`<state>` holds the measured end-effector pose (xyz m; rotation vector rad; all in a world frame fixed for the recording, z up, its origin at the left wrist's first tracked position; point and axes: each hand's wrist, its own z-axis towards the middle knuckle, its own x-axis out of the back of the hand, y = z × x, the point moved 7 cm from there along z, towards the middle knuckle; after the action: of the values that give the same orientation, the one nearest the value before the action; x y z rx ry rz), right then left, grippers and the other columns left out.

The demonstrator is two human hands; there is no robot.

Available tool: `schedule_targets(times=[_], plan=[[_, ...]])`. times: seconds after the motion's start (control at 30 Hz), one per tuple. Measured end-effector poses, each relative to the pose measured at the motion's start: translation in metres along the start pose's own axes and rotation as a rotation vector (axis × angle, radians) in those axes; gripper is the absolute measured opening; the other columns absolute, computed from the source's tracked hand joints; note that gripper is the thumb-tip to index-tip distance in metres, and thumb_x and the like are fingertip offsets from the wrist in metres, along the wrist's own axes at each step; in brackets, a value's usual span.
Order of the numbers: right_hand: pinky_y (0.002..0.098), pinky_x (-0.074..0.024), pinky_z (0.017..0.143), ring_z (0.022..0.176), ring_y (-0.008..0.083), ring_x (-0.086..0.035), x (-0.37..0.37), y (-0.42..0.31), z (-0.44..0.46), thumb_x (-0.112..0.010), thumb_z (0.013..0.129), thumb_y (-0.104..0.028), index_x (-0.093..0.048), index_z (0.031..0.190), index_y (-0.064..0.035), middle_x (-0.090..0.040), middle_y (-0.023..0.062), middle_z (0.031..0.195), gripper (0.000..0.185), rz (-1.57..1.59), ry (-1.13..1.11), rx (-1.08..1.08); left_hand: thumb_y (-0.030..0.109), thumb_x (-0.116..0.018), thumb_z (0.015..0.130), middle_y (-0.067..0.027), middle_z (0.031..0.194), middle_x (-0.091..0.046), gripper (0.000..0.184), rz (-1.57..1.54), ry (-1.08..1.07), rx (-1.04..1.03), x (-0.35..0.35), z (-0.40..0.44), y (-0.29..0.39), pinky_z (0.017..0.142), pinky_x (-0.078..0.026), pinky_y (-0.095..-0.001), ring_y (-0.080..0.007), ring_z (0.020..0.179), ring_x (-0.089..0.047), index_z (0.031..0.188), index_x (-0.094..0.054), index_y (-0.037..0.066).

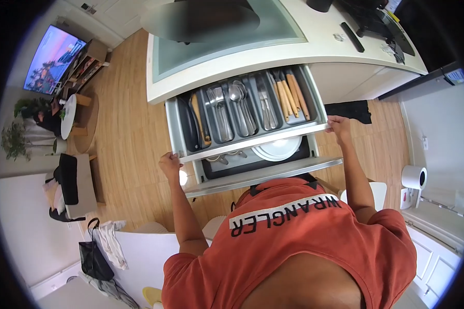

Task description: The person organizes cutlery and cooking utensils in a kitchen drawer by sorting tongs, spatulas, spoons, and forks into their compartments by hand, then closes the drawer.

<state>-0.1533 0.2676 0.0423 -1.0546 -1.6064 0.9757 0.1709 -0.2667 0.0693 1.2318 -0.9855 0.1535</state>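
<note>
The upper drawer (258, 141) is pulled out, with my left hand (170, 166) closed on its left front corner and my right hand (337, 127) closed on its right front corner. Inside is a grey cutlery tray (230, 138). Its compartments hold forks (220, 110), spoons (242, 105), slim cutlery (266, 108) and wooden-handled utensils (292, 95). A dark long utensil and a wooden one (200, 119) lie in the left slot. Below, a lower drawer (268, 175) also stands out, with white plates (278, 149) partly hidden under the upper one.
A white counter with a glass panel (232, 57) overhangs the drawers; a dark blurred object hangs above it. At right on the counter lies a black bar-shaped object (352, 37). A white table (144, 257) with a black bag (95, 257) is at lower left.
</note>
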Motion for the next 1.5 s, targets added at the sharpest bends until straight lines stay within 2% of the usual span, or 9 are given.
schedule_targets(times=[0.43, 0.5, 0.63, 0.73, 0.87, 1.07, 1.23, 1.37, 1.5], plan=[[0.0273, -0.0527, 0.054, 0.056, 0.017, -0.055, -0.049, -0.008, 0.088, -0.051, 0.079, 0.002, -0.054, 0.088, 0.0104, -0.058, 0.0108, 0.078, 0.013, 0.443, 0.135, -0.171, 0.003, -0.054, 0.075, -0.0102, 0.061, -0.056, 0.015, -0.124, 0.024, -0.052, -0.027, 0.094, 0.036, 0.044, -0.05, -0.0267, -0.0145, 0.049, -0.056, 0.077, -0.06, -0.01], [0.0369, -0.056, 0.064, 0.067, 0.0266, -0.058, -0.06, -0.009, 0.085, -0.041, 0.079, 0.006, -0.04, 0.103, 0.0147, -0.051, 0.0195, 0.096, 0.026, 0.768, 0.318, -0.29, 0.003, -0.054, 0.075, -0.0102, 0.064, -0.056, 0.014, -0.187, 0.062, -0.006, -0.036, 0.109, 0.034, 0.045, -0.051, -0.0269, -0.0148, 0.051, -0.056, 0.077, -0.059, -0.01], [0.0471, -0.0548, 0.069, 0.084, 0.0441, -0.052, -0.097, -0.04, 0.094, -0.023, 0.072, 0.012, -0.023, 0.108, 0.0209, -0.037, 0.0313, 0.101, 0.037, 0.979, 0.1, -0.337, 0.002, -0.055, 0.074, -0.0101, 0.077, -0.053, 0.019, -0.393, 0.184, 0.063, -0.039, 0.119, 0.014, 0.05, -0.048, -0.0243, -0.0158, 0.059, -0.058, 0.091, -0.053, -0.008], [0.0459, -0.0542, 0.071, 0.085, 0.0433, -0.053, -0.105, -0.057, 0.111, -0.023, 0.074, 0.01, -0.019, 0.106, 0.0237, -0.032, 0.0378, 0.108, 0.035, 0.914, 0.108, -0.273, 0.005, -0.058, 0.075, -0.0092, 0.087, -0.05, 0.032, -0.374, 0.16, 0.127, -0.038, 0.11, -0.003, 0.057, -0.046, -0.0243, -0.0141, 0.066, -0.056, 0.103, -0.046, -0.006], [0.0453, -0.0527, 0.074, 0.09, 0.0417, -0.051, -0.12, -0.067, 0.123, -0.025, 0.077, 0.009, -0.017, 0.112, 0.0192, -0.032, 0.0378, 0.112, 0.037, 0.961, 0.069, -0.283, 0.012, -0.061, 0.075, -0.0089, 0.084, -0.054, 0.036, -0.224, -0.06, 0.358, -0.036, 0.061, -0.021, 0.062, -0.044, -0.0252, -0.0158, 0.076, -0.055, 0.105, -0.049, -0.003], [0.0405, -0.0455, 0.084, 0.096, 0.031, -0.052, -0.108, -0.053, 0.113, -0.036, 0.085, -0.003, -0.02, 0.123, 0.0051, -0.042, 0.0239, 0.116, 0.042, 0.683, -0.124, -0.205, 0.028, -0.06, 0.078, -0.0123, 0.116, -0.047, 0.056, 0.029, -0.367, 0.671, 0.009, -0.041, -0.067, 0.075, -0.046, -0.0386, -0.0251, 0.101, -0.048, 0.122, -0.039, 0.001], [0.0269, -0.0426, 0.073, 0.09, 0.0138, -0.053, 0.012, 0.01, 0.039, -0.051, 0.085, -0.026, -0.055, 0.102, -0.0055, -0.057, 0.0032, 0.095, 0.027, 0.074, -0.218, -0.162, 0.039, -0.06, 0.076, -0.016, 0.116, -0.047, 0.058, -0.72, -0.379, 0.96, 0.025, -0.075, -0.103, 0.075, -0.044, -0.0375, -0.0292, 0.094, -0.051, 0.118, -0.044, 0.003], [0.0239, -0.0464, 0.064, 0.082, 0.0182, -0.059, 0.11, 0.107, -0.042, -0.055, 0.067, -0.001, -0.049, 0.114, -0.0091, -0.055, 0.0104, 0.101, 0.048, -0.428, -0.48, -0.436, 0.034, -0.057, 0.08, -0.019, 0.119, -0.044, 0.055, -0.768, -0.4, 1.135, 0.021, -0.104, -0.094, 0.087, -0.039, -0.0475, -0.0359, 0.107, -0.042, 0.118, -0.042, -0.002], [0.0286, -0.0497, 0.068, 0.081, 0.0197, -0.056, 0.035, 0.062, -0.117, -0.062, 0.066, 0.003, -0.036, 0.126, -0.0078, -0.05, 0.0109, 0.105, 0.066, 0.09, -0.421, -0.252, 0.006, -0.053, 0.077, -0.0248, 0.113, -0.044, 0.037, -1.381, -0.396, 1.067, -0.026, -0.117, -0.176, 0.086, -0.037, -0.0553, -0.0378, 0.106, -0.042, 0.109, -0.046, -0.011]])
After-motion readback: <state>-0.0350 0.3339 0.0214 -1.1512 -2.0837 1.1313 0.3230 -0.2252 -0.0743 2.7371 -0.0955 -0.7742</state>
